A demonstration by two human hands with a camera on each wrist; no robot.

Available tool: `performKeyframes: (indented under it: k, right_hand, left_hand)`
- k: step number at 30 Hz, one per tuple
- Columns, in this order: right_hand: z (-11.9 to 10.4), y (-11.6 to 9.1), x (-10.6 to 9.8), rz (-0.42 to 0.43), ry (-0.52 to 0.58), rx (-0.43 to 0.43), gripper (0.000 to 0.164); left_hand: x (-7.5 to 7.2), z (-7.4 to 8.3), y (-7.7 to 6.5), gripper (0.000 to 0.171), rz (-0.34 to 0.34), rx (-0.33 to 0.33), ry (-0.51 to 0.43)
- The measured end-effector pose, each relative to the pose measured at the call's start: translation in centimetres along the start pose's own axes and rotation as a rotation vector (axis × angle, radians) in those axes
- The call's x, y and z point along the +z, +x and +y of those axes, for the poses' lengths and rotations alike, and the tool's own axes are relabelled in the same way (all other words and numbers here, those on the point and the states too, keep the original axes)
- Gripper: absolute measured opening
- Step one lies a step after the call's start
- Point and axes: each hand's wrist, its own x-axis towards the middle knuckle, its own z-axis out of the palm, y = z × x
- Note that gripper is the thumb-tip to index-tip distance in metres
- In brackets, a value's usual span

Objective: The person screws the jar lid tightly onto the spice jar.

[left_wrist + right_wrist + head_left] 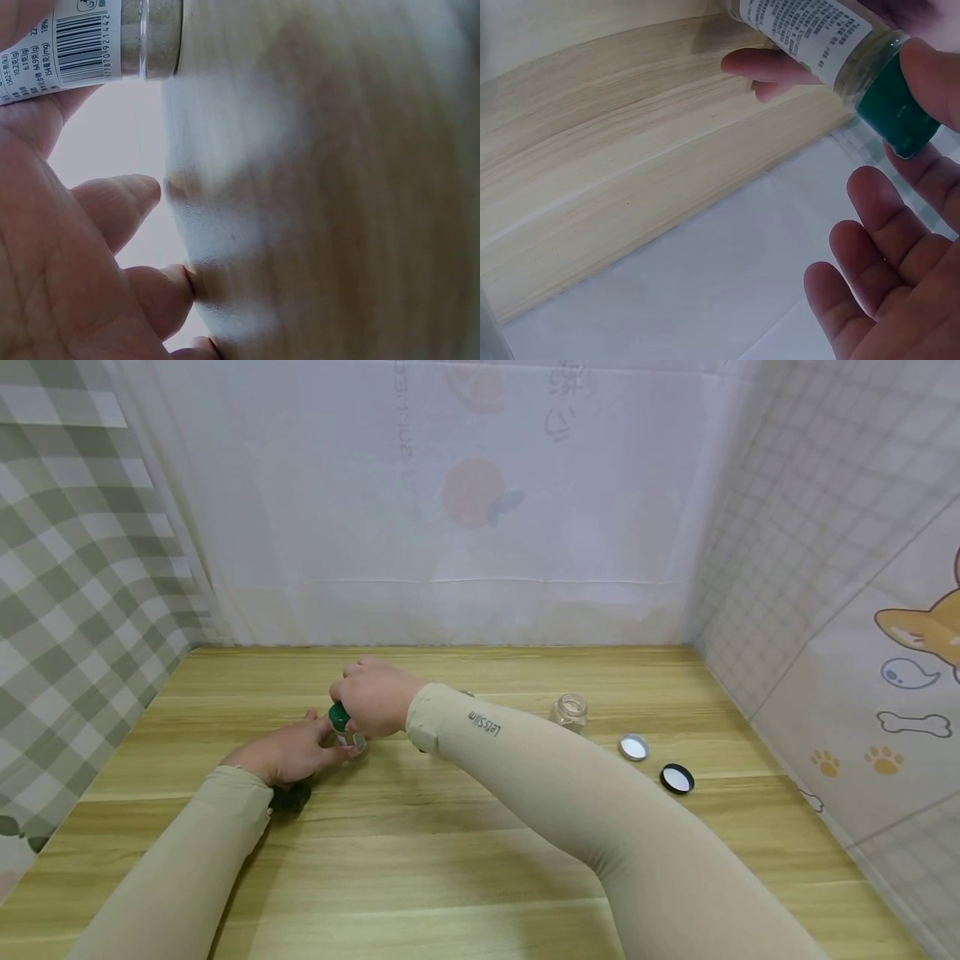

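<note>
A seasoning bottle [357, 742] of clear plastic or glass stands on the wooden table at the left in the head view. Its green cap [897, 106] is on the neck. With thumb and finger my left hand [295, 752] holds the body, where the left wrist view shows a white barcode label [84, 43]. From above, my right hand [382, 697] pinches the cap between thumb and index finger, its other fingers held apart from the bottle in the right wrist view. Pale powdery contents show through the bottle's wall.
An uncapped glass jar [570, 712] stands beyond the right forearm. A silver lid [633, 747] and a black lid [677, 778], white inside, lie to its right. Something small [467, 693] is mostly hidden behind the right sleeve. Fabric walls border the table's back and sides.
</note>
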Motion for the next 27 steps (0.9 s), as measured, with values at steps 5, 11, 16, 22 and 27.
performKeyframes:
  k: [5,11,16,22,27]
  right_hand:
    - [-0.14,0.03,0.00,-0.005,-0.026,0.007,0.042]
    - [-0.34,0.05,0.04,-0.011,-0.029,0.029,0.044]
    - [-0.45,0.12,0.15,-0.016,-0.030,0.049,0.045]
    - [-0.50,0.14,0.21,-0.015,-0.048,0.044,0.046]
    - [-0.49,0.07,0.23,-0.006,-0.043,0.049,0.046]
  left_hand:
    - [0.00,-0.01,0.02,0.086,0.002,0.007,-0.006]
    - [0.07,0.01,0.09,0.086,-0.001,0.000,-0.014]
    - [0.08,0.08,0.11,0.086,0.000,0.000,-0.019]
    - [0.11,0.10,0.12,0.084,0.006,0.004,-0.024]
    - [0.12,0.14,0.14,0.083,0.010,0.007,-0.029]
